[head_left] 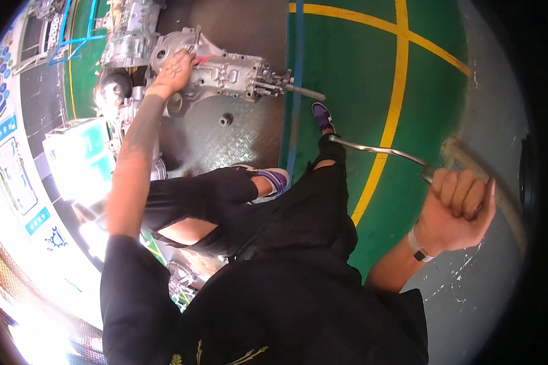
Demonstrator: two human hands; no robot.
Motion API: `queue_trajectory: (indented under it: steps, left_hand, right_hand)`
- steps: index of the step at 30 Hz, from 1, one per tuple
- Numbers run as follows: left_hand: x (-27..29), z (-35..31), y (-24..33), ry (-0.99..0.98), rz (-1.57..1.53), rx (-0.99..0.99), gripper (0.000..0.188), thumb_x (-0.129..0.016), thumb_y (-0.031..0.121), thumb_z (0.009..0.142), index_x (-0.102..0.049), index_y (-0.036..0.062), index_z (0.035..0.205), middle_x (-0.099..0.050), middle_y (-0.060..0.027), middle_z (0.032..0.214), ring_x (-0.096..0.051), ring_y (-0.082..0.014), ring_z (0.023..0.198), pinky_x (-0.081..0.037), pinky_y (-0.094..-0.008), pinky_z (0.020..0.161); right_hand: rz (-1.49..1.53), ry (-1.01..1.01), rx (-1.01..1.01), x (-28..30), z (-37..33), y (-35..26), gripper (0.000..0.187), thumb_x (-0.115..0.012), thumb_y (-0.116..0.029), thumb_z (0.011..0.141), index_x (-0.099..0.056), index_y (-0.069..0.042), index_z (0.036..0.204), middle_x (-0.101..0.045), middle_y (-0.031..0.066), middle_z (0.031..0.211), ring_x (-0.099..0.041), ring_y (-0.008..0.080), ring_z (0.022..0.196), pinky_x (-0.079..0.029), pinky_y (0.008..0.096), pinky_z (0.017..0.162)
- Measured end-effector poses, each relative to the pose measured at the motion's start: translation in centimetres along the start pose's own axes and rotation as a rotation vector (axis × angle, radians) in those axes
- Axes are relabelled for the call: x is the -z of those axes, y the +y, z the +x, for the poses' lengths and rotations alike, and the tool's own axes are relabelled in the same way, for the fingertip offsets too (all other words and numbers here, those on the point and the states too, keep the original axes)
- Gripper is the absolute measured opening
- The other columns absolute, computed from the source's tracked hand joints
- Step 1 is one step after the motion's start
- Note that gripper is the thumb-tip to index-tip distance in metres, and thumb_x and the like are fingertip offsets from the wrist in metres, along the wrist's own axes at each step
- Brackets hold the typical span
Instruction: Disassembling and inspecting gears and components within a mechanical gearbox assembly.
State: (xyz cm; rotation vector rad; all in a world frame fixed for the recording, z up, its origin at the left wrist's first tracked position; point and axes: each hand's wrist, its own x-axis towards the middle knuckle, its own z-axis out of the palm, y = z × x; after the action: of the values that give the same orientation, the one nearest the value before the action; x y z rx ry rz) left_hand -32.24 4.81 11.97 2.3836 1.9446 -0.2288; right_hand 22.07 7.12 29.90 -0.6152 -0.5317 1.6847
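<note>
A silver gearbox casing [225,73] lies on a metal-plated surface at the upper left, with shafts and gears sticking out of its right end. My left hand [175,72] rests on its left part, fingers curled against the metal beside a red mark. What lies under the fingertips is hidden. Off to the right, my right hand [460,207] is closed round the end of a bent steel speed brace [380,149]. That brace reaches left over the green floor, its far end near my leg and apart from the casing.
Other gearbox assemblies [131,36] stand left of the casing. A small round metal part [225,120] lies on the tread plate [243,146]. Yellow lines [391,121] cross the green floor. A brightly lit white box [82,158] and a printed panel [9,152] are at left.
</note>
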Motion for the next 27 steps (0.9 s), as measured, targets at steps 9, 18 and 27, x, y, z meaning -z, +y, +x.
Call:
queue_trajectory:
  steps: [9,18,27]
  left_hand:
    - [1.0,1.0,2.4,0.070,-0.313,0.222,0.033,-0.073,0.014,0.069,-0.066,0.0048,0.100,-0.066,-0.0124,0.094,-0.061,-0.0292,0.089,-0.046,-0.0371,0.082]
    - [-1.2,-2.8,2.1,0.358,-0.251,0.577,0.026,-0.074,0.026,0.067,-0.069,0.0163,0.091,-0.068,-0.0019,0.085,-0.057,-0.0238,0.092,-0.042,-0.0385,0.081]
    - [0.9,-1.9,4.6,0.376,-0.346,0.637,0.034,-0.075,0.027,0.068,-0.068,0.0115,0.097,-0.067,-0.0035,0.089,-0.053,-0.0233,0.095,-0.039,-0.0382,0.084]
  right_hand:
    - [0.186,-0.347,0.027,-8.6,3.5,1.9,0.049,-0.024,-0.030,0.098,-0.026,-0.015,0.052,-0.024,-0.0015,0.048,-0.015,0.0112,0.040,-0.014,0.0302,0.043]
    - [0.054,-0.574,-0.113,-24.7,9.6,15.5,0.045,-0.036,-0.028,0.093,-0.020,-0.013,0.053,-0.016,-0.0015,0.047,-0.009,0.0111,0.044,-0.013,0.0309,0.045]
    - [-0.121,-0.653,-0.073,-27.3,10.6,21.2,0.046,-0.039,-0.022,0.093,-0.021,-0.011,0.052,-0.019,-0.0009,0.046,-0.011,0.0098,0.042,-0.013,0.0293,0.041]
